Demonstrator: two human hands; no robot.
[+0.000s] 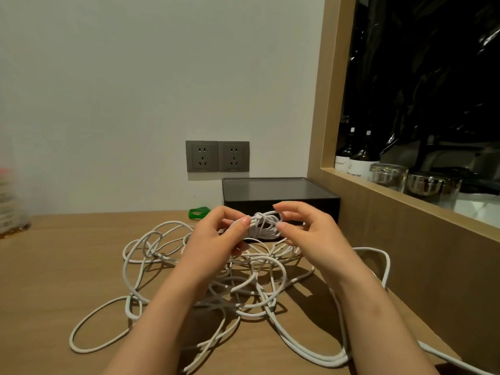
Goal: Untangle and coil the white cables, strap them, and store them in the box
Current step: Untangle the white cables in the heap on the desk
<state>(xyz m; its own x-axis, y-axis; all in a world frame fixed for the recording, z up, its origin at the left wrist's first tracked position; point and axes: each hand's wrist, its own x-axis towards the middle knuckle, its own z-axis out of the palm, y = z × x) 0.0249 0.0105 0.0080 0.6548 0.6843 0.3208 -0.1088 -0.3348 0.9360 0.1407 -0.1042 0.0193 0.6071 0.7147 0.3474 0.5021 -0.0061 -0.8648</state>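
Cables (216, 290) white, tangled in loops

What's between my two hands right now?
In the head view, a small bundle of white cable, held by the left hand and right hand.

Plain off-white wall (135, 90) at back. Two grey socket plates (217, 156) side by side, low on the wall, a little above the desk top. Light-wood desk (54, 266), grain visible, runs up to the wall. Right side: light-wood panel (405, 253) rises from the desk, with a framed opening (328, 104) cut in it. Behind the opening it is dark, glossy black sheeting (419, 63) with creases. On the ledge inside: two dark bottles (362, 158) with white labels, clear glass jars (388, 175) just beside them. Far left edge: blurred clear container (10, 212) on the desk, contents unreadable. Light dim and warm, soft shadows on the desk.
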